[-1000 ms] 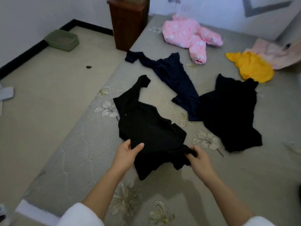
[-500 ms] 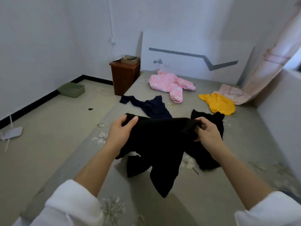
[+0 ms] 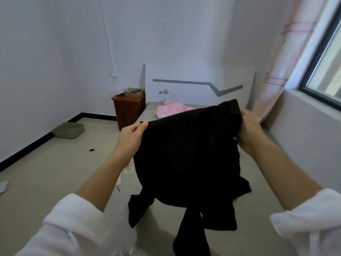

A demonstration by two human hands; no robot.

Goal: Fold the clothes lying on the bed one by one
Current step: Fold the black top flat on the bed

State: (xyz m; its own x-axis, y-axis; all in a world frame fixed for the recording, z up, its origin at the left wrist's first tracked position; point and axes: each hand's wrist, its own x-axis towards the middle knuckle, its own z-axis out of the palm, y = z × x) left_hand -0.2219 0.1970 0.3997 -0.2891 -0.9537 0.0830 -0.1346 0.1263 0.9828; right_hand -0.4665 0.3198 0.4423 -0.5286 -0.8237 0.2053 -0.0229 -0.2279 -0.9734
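**A:** What has just changed?

**B:** A second ago the black garment point(image 3: 186, 159) lay on the bed point(image 3: 262, 183). Now it hangs in the air in front of the person. The left grip point(image 3: 132, 137) pinches one end of the top edge, and the right grip point(image 3: 248, 132) is curled round the bunched other end. Two long parts dangle below, and I cannot tell whether they touch the bed.

**A:** And for the task?

**B:** I'd judge the first piece is being shaken out, with no fold made yet.

**A:** How much room is there?

**B:** The bed's left edge runs under the left forearm, with floor beyond it. A low wall point(image 3: 304, 130) lies close on the right. Bare bed shows just beside the hanging cloth. A pink garment point(image 3: 171, 109) lies well apart, near the headboard, and the cloth hides whatever lies behind it.
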